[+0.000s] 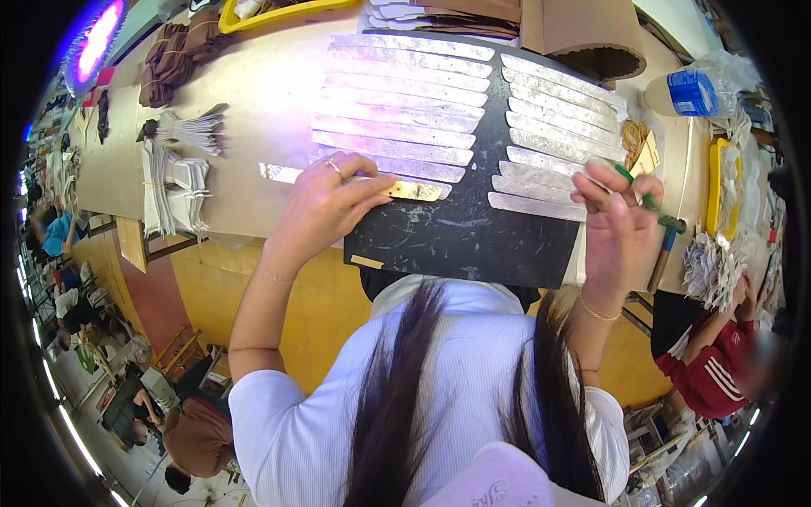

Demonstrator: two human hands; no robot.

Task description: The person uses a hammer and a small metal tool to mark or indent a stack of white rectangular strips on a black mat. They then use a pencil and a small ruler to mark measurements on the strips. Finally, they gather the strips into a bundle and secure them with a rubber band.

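My left hand (331, 196) presses down on a narrow pale-yellow strip (416, 191) with dark marks, fingers and thumb closed over it. The strip lies across the lower end of the left column of silver-grey strips (393, 135), its whitish end sticking out past my wrist. Raised at the right, my right hand (621, 215) has its fingers curled round a slim green pen-like tool (650, 204); its exact kind is unclear. Close by is the right column of silver-grey strips (557, 122). Both columns rest on a black board (460, 245).
Bundled white pieces (173, 190) and brown bundles (177, 59) lie on the left of the table. A cardboard tube (591, 38) is at the back, a blue-labelled jar (684, 93) at the right. A yellow tray (724, 186) stands near a person in red (710, 363).
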